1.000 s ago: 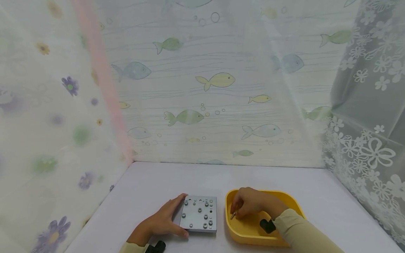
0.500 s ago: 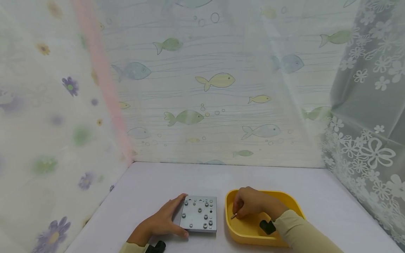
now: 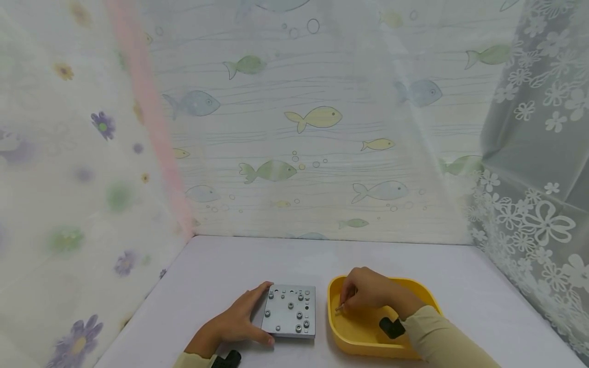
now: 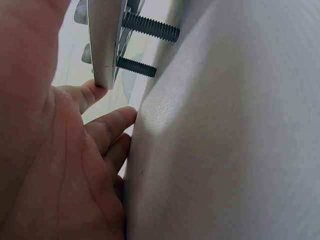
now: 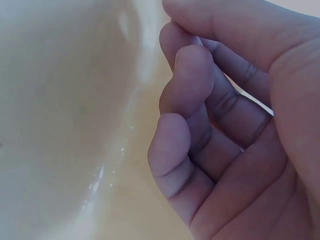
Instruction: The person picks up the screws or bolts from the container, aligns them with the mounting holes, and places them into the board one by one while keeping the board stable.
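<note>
In the head view a silver metal plate (image 3: 284, 314) lies on the table, with several socket-head bolts (image 3: 291, 305) standing in its holes. My left hand (image 3: 235, 322) spans the plate's left side, thumb at the near corner and index finger at the far corner. The left wrist view shows threaded bolt ends (image 4: 150, 26) sticking out under the plate, and the other fingers resting by the table. My right hand (image 3: 368, 291) is inside a yellow tray (image 3: 368, 350), pinching a small metal bolt (image 3: 339, 308) between thumb and fingertips. In the right wrist view the bolt is hidden.
The tray stands just right of the plate, a narrow gap between them. Its raised rim surrounds the right hand. A white cloth covers the table (image 3: 257, 255), and printed curtains (image 3: 317, 153) hang behind and at both sides.
My right hand has shifted slightly up and right within the tray, and the small bolt has turned in its fingertips. The left hand and the plate have stayed put.
</note>
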### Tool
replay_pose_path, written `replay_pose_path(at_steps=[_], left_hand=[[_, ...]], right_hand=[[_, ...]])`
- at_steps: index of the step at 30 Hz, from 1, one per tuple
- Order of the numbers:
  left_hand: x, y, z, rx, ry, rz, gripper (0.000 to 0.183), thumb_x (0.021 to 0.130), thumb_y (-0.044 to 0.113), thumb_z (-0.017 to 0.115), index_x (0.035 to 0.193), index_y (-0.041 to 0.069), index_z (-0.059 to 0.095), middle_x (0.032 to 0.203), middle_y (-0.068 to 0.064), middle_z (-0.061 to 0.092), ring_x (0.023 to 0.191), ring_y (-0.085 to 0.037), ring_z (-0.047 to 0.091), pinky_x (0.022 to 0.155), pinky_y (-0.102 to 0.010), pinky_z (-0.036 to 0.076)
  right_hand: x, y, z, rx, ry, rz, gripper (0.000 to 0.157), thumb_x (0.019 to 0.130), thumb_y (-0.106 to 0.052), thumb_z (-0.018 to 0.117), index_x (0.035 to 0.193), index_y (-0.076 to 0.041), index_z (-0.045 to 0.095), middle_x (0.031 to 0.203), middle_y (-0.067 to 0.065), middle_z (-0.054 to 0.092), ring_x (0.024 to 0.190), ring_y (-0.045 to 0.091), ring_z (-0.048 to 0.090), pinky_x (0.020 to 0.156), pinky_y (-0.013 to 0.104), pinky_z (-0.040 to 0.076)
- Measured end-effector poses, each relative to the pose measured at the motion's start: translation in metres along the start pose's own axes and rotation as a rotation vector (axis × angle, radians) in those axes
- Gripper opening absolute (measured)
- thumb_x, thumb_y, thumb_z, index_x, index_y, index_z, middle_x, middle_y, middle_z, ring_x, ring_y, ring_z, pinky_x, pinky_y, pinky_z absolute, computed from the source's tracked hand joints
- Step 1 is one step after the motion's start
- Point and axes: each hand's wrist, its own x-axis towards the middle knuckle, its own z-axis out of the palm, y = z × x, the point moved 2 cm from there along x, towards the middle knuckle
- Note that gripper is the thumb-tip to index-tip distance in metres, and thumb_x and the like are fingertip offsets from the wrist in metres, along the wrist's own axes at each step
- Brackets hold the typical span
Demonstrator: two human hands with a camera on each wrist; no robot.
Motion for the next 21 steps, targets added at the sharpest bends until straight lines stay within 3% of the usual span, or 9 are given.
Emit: replay_pose_path(at_steps=[21], left_hand=[[-0.002,0.005,-0.002,-0.011,-0.006,0.005,0.132,0.056,0.063,0.092,0.165,0.028,0.024,0.168,0.002,0.032,0.155,-0.035,0.028,0.122,-0.071,0.021]], right_hand=[[0.000,-0.011,-0.023,0.004,0.030,-0.044,0.005,0.092,-0.028,0.079,0.087,-0.027,0.077,0.082,-0.014,0.072,0.074,0.008,0.064,0.070,0.024,0.057]])
